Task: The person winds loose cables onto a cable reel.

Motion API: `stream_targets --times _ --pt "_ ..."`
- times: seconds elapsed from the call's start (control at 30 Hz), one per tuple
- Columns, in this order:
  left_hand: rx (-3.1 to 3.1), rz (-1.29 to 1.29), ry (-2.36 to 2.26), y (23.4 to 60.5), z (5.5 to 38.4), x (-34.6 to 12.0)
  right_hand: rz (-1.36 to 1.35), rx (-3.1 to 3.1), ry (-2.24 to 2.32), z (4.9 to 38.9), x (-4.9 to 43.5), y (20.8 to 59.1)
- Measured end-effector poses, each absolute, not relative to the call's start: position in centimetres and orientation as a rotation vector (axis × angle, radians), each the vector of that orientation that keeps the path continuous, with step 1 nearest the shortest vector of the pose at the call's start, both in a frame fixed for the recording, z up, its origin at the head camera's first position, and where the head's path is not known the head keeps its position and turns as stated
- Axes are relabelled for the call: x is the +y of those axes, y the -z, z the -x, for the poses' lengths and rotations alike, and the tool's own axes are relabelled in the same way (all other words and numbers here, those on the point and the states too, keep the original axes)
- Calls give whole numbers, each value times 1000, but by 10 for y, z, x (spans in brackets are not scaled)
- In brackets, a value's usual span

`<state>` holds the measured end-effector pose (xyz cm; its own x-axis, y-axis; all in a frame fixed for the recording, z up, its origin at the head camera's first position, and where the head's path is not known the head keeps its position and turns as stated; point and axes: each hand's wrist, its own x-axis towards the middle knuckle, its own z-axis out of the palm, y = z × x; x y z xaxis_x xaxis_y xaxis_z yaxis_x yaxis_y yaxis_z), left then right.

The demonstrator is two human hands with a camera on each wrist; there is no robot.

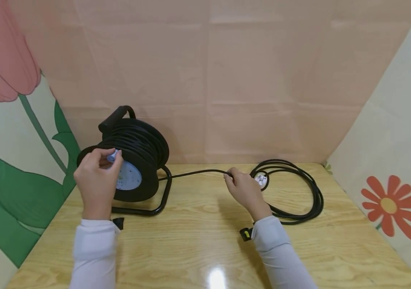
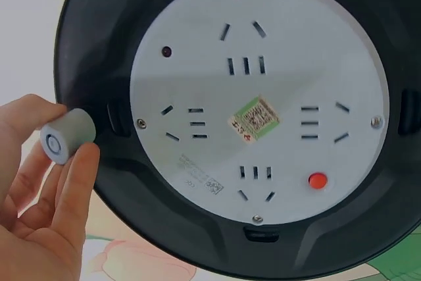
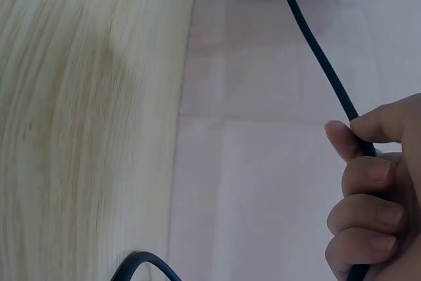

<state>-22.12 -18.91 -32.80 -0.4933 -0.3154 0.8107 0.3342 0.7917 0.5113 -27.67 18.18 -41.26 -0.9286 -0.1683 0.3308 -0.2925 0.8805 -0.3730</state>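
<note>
A black cable reel (image 1: pixel 133 140) wound with black cable stands at the left of the wooden table. Its round socket panel (image 2: pixel 256 156), pale with several outlets and a red button, faces the person. My left hand (image 1: pixel 97 172) pinches the small pale crank knob (image 2: pixel 69 135) on the reel's rim between thumb and fingers. My right hand (image 1: pixel 245 190) grips the black cable (image 3: pixel 322 57), fingers curled round it. From the reel's lower side the cable runs nearly straight to this hand. Beyond it lies a loose coil (image 1: pixel 315 196) of the same cable with a plug (image 1: pixel 261 180).
The reel rests on a black tubular stand (image 1: pixel 163 200) with a carrying handle (image 1: pixel 113 120) on top. A pinkish backdrop (image 1: pixel 263 80) rises behind the wooden table (image 1: pixel 191 241). Flower-printed panels (image 1: pixel 389 140) flank both sides.
</note>
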Motion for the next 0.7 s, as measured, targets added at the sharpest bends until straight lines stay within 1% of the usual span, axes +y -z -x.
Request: stream_targets --times 0.27,0.7 --pt "-1942 34 857 332 221 -184 -379 -2807 -643 274 177 412" --pt "-1967 56 914 334 218 -177 -440 -2786 -554 273 172 420"
